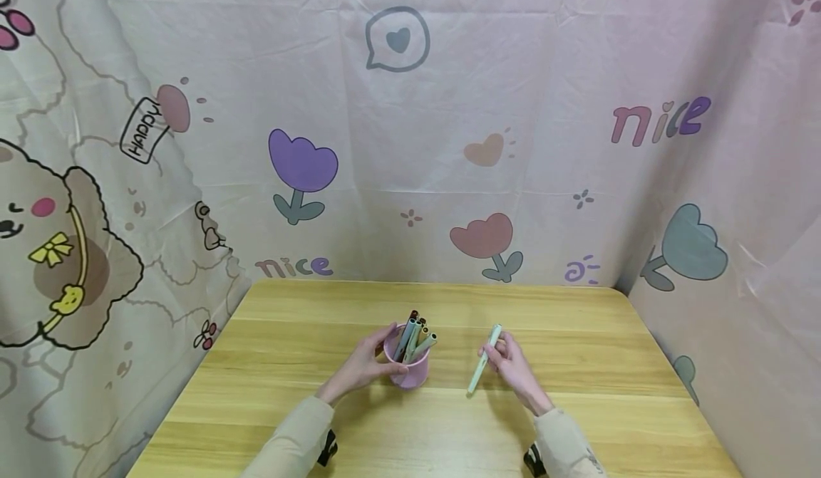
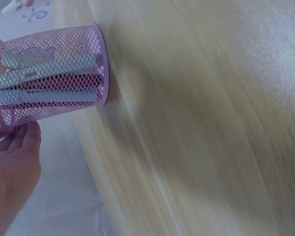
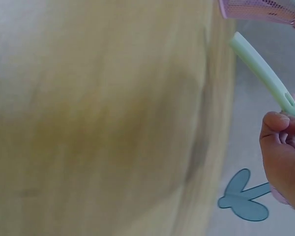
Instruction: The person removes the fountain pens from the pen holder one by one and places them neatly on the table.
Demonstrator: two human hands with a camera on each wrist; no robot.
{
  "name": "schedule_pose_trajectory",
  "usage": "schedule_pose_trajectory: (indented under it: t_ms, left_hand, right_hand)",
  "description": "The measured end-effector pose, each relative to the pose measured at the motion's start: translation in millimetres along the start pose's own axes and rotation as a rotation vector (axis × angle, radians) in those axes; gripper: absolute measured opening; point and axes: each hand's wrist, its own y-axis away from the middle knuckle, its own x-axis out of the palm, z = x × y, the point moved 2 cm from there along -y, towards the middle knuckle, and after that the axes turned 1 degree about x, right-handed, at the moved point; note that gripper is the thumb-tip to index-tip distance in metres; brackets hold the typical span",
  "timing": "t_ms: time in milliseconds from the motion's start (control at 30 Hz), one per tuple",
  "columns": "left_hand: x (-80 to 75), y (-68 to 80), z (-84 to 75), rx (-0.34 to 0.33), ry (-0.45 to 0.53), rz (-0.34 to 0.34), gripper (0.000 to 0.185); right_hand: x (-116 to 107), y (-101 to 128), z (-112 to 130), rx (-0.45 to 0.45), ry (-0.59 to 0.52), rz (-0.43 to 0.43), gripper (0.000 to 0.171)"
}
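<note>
Two hands are at work near the middle of the wooden table (image 1: 288,335) — the left hand (image 1: 365,367) curls its fingers round the side of a pink mesh cup (image 1: 410,371), which stands upright and holds several pens (image 1: 413,335). Just to the right of the cup, toward the table's right edge, the right hand (image 1: 509,364) pinches a pale green pen (image 1: 484,359) at mid-length — tilted, lower end near the tabletop.

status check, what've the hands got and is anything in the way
Left hand grips the pink mesh cup, pens inside. Right hand pinches a pale green pen above the table. Nothing between pen and cup.
</note>
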Motion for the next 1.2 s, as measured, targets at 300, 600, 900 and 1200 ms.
schedule_pose_trajectory:
  t_ms: [300,600,900,1200]
  left_hand:
    - [0.0,0.4,-0.8,0.016,-0.004,0.008,0.096]
    - [0.2,0.7,-1.6,0.041,-0.010,0.015,0.094]
    - [-0.7,1.2,-2.4,0.026,-0.004,0.009,0.095]
    - [-0.1,1.0,-2.0,0.022,-0.011,0.007,0.095]
  right_hand:
    - [-4,-3,-18,0.058,-0.058,0.139,0.043]
    - [-5,-8,-29,0.045,0.009,0.130,0.040]
    - [-1,-17,-30,0.011,0.146,0.118,0.031]
    - [5,-19,-29,0.018,0.281,0.068,0.032]
